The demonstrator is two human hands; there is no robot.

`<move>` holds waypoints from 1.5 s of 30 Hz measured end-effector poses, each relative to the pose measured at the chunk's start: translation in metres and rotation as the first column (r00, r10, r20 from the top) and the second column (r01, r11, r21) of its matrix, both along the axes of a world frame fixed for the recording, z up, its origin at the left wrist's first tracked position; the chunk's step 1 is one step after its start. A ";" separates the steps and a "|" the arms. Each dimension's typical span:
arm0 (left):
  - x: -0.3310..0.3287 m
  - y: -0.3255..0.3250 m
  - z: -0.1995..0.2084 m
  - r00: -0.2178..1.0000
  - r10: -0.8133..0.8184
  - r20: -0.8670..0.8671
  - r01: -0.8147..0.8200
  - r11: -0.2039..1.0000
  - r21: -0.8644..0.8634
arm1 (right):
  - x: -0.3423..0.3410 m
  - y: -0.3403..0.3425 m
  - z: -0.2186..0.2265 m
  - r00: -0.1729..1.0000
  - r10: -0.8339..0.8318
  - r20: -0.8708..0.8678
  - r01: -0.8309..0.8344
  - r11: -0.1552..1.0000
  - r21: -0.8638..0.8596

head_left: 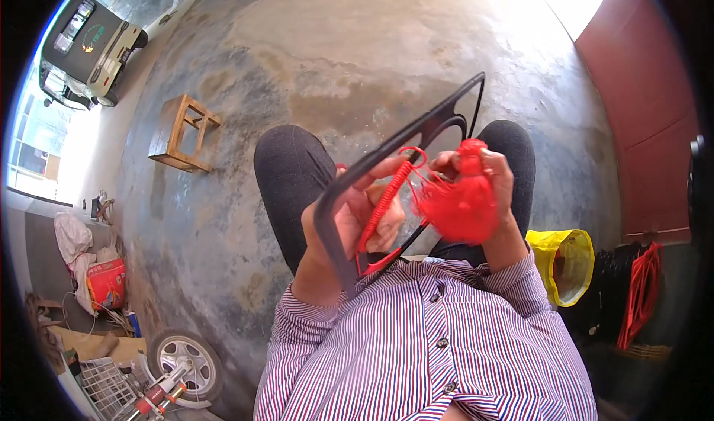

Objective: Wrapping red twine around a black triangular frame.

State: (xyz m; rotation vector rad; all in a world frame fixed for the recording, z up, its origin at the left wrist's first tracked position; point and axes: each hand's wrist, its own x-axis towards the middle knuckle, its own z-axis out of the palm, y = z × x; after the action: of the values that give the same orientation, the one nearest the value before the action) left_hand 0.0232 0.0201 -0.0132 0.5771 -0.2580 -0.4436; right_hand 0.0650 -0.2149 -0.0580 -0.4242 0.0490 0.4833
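A black frame (325,211) with rounded corners and curved inner bars is held tilted above my lap. My left hand (372,216) reaches through it, fingers curled around its long side. Red cord is wound in a tight coil (386,202) along one bar, and a loose loop stands up at the coil's upper end. To the right, my right hand (500,174) grips a bundle of red cord (468,209), blurred at its lower part. Thin red strands run between bundle and coil. The bundle hides part of the frame behind it.
A wooden stool (178,135) stands on the concrete floor to the left. Near my right side are a yellow bag (559,267) and hanging red strands (641,294). A spoked wheel (186,365) is at lower left, and a three-wheeled vehicle (93,45) at upper left.
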 end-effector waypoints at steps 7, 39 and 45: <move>0.002 0.028 0.009 0.985 0.173 0.005 -0.173 0.981 0.085 | -0.008 -0.031 0.037 0.902 -0.065 0.428 -0.115 0.917 0.382; 0.008 0.012 -0.004 1.000 0.017 0.025 -0.017 1.000 -0.008 | -0.027 0.017 0.069 0.876 0.257 0.409 -0.141 0.946 -0.292; -0.011 -0.019 0.020 0.980 0.189 -0.064 -0.177 0.972 0.155 | -0.020 0.046 0.098 0.753 0.248 0.610 0.463 0.459 -0.758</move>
State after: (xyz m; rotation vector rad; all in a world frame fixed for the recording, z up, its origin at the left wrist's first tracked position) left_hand 0.0123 0.0013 0.0066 0.7211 -0.0957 -0.3072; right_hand 0.0448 -0.1692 0.0401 -1.6572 -0.3884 0.0820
